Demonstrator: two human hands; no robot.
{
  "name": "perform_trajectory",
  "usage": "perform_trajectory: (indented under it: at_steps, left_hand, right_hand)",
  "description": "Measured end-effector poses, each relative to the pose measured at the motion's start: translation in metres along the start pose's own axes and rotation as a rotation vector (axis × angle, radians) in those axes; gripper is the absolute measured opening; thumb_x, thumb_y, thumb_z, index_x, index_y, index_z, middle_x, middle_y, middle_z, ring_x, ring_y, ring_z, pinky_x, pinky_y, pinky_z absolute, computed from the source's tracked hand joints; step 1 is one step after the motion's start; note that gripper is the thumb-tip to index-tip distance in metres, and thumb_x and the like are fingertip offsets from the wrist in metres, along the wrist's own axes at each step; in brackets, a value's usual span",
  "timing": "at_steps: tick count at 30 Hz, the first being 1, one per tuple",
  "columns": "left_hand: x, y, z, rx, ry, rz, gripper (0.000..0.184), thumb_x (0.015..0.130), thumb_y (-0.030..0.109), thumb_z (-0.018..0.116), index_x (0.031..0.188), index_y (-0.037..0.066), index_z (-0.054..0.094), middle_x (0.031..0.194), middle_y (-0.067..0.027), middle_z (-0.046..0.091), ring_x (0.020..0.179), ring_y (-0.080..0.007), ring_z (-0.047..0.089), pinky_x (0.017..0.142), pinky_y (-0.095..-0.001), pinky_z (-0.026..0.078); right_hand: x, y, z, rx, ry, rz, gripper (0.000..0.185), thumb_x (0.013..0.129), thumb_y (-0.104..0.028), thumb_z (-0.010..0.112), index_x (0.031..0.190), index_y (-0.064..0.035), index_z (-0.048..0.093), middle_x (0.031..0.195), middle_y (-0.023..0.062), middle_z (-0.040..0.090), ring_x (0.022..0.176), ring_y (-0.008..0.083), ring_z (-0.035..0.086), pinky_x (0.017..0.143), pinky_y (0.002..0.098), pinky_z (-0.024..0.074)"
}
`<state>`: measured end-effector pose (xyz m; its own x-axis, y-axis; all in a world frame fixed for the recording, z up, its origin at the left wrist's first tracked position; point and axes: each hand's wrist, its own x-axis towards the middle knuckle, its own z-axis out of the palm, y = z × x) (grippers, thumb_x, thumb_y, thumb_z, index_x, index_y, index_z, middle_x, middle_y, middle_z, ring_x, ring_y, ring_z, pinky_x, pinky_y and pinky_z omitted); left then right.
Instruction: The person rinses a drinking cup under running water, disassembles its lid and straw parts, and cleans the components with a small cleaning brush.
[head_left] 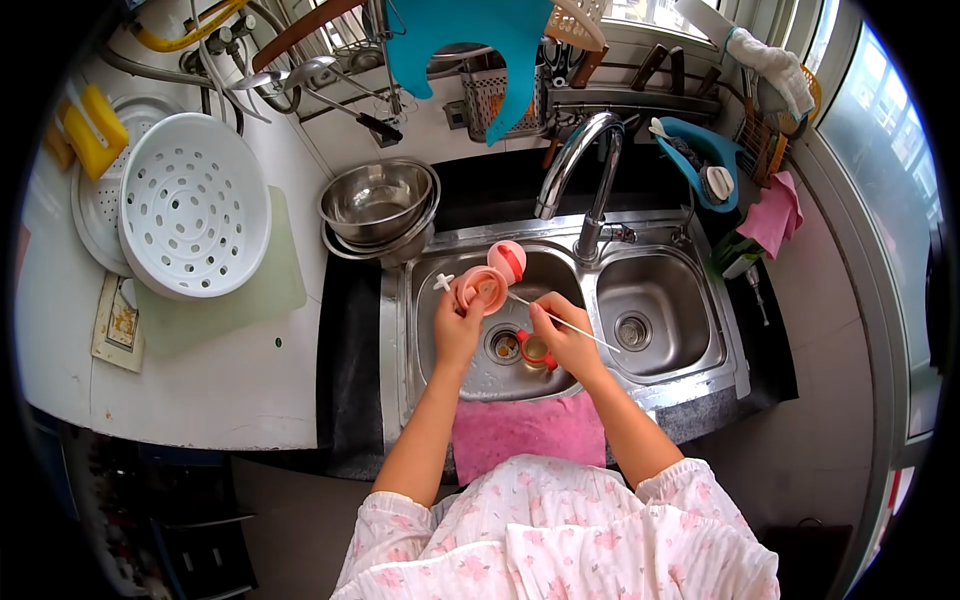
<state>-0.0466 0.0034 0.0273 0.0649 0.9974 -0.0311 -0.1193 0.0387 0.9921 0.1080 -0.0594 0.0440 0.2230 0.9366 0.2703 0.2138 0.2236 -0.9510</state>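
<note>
My left hand [458,328] is closed around a pink flip-top cup lid [468,288], held over the left sink bowl with its inside facing up. The lid's round cap [507,260] hangs open on the far side. A small white piece [443,282] sticks out beside my left fingers; its kind is unclear. My right hand [565,338] pinches a thin white stick [595,338], like a straw brush, whose far end meets the lid's edge. Below, a clear cup with red handles [537,350] stands in the left sink bowl [460,370], partly behind my right hand.
A chrome faucet [590,180] rises behind the double sink. Stacked steel bowls [375,200] stand left of it, near a white perforated steamer tray [195,205]. A pink cloth [530,435] drapes over the front edge. A blue basket [700,150] sits at the back right.
</note>
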Motion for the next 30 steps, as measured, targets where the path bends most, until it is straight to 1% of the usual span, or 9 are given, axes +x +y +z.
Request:
perform_trajectory:
  at_steps: [3, 12, 14, 16, 18, 19, 21, 28, 30]
  left_hand:
    - [-0.001, 0.0, 0.001, 0.081, 0.002, 0.051, 0.027, 0.08, 0.014, 0.062, 0.103, 0.003, 0.054, 0.072, 0.0006, 0.053, 0.05, -0.0049, 0.046, 0.044, -0.021, 0.036]
    - [-0.001, -0.012, 0.0, 0.394, 0.007, 0.276, 0.029, 0.076, 0.01, 0.063, 0.102, 0.001, 0.053, 0.093, -0.0086, 0.055, 0.078, -0.0194, 0.055, 0.067, -0.0303, 0.044]
    - [-0.003, -0.011, 0.004, 0.436, 0.025, 0.527, 0.029, 0.076, 0.008, 0.061, 0.103, 0.001, 0.052, 0.092, -0.0082, 0.054, 0.077, -0.0203, 0.055, 0.067, -0.0298, 0.044]
    - [-0.006, -0.005, 0.005, 0.424, 0.012, 0.447, 0.029, 0.076, 0.007, 0.061, 0.103, 0.001, 0.052, 0.091, -0.0085, 0.053, 0.077, -0.0207, 0.054, 0.067, -0.0297, 0.044]
    - [-0.008, 0.0, 0.006, 0.41, 0.0, 0.368, 0.029, 0.076, 0.006, 0.061, 0.104, 0.001, 0.052, 0.09, -0.0088, 0.052, 0.077, -0.0211, 0.054, 0.068, -0.0296, 0.044]
    - [-0.008, 0.002, 0.006, 0.402, 0.024, 0.404, 0.028, 0.077, 0.007, 0.06, 0.103, 0.001, 0.052, 0.091, -0.009, 0.054, 0.079, -0.0199, 0.055, 0.07, -0.0293, 0.044]
    - [-0.007, 0.001, 0.006, 0.394, 0.046, 0.439, 0.027, 0.078, 0.008, 0.059, 0.103, 0.001, 0.052, 0.091, -0.0093, 0.056, 0.08, -0.0187, 0.056, 0.071, -0.0291, 0.045]
    - [-0.008, 0.001, 0.006, 0.43, 0.023, 0.438, 0.027, 0.078, 0.008, 0.059, 0.104, 0.001, 0.052, 0.092, -0.0099, 0.056, 0.081, -0.0194, 0.057, 0.072, -0.0288, 0.045]
    - [-0.008, 0.001, 0.006, 0.421, 0.027, 0.436, 0.028, 0.078, 0.008, 0.059, 0.104, 0.001, 0.052, 0.092, -0.0099, 0.056, 0.082, -0.0195, 0.057, 0.072, -0.0286, 0.045]
  right_hand:
    - [0.003, -0.006, 0.001, -0.023, 0.001, -0.039, 0.016, 0.083, -0.013, 0.058, 0.076, 0.0006, 0.054, 0.057, 0.0051, 0.051, 0.049, 0.0082, 0.044, 0.046, 0.0246, 0.0359]
    - [0.009, -0.015, 0.0, -0.172, -0.038, -0.08, 0.015, 0.081, -0.013, 0.058, 0.074, 0.0006, 0.055, 0.059, 0.0122, 0.052, 0.049, 0.0174, 0.048, 0.049, 0.029, 0.0388]
    - [0.008, -0.013, -0.001, -0.161, -0.037, -0.077, 0.016, 0.083, -0.012, 0.057, 0.075, 0.0013, 0.055, 0.058, 0.0081, 0.051, 0.051, 0.0122, 0.045, 0.048, 0.0262, 0.0373]
    - [0.007, -0.015, -0.003, -0.151, -0.037, -0.076, 0.016, 0.084, -0.012, 0.056, 0.076, 0.002, 0.055, 0.057, 0.0039, 0.05, 0.052, 0.007, 0.042, 0.048, 0.0235, 0.0358]
    - [0.005, -0.02, -0.006, -0.141, 0.006, -0.057, 0.016, 0.081, -0.013, 0.058, 0.073, 0.0008, 0.054, 0.057, 0.0123, 0.051, 0.048, 0.0182, 0.047, 0.048, 0.0289, 0.0384]
    - [0.004, -0.02, -0.007, -0.141, 0.005, -0.057, 0.016, 0.081, -0.013, 0.058, 0.073, 0.0008, 0.054, 0.057, 0.0123, 0.051, 0.048, 0.0182, 0.047, 0.048, 0.0289, 0.0384]
    - [0.003, -0.02, -0.008, -0.179, -0.027, -0.07, 0.016, 0.084, -0.012, 0.056, 0.075, 0.0013, 0.055, 0.055, 0.0029, 0.047, 0.05, 0.0071, 0.039, 0.045, 0.0243, 0.0328]
    - [0.002, -0.023, -0.007, -0.168, 0.001, -0.089, 0.016, 0.083, -0.012, 0.057, 0.074, 0.0012, 0.055, 0.054, 0.0037, 0.046, 0.049, 0.0074, 0.038, 0.045, 0.0246, 0.032]
    - [0.002, -0.027, -0.008, -0.175, 0.001, -0.062, 0.018, 0.081, -0.013, 0.057, 0.072, 0.0011, 0.053, 0.056, 0.0121, 0.051, 0.046, 0.0185, 0.046, 0.047, 0.0296, 0.0378]
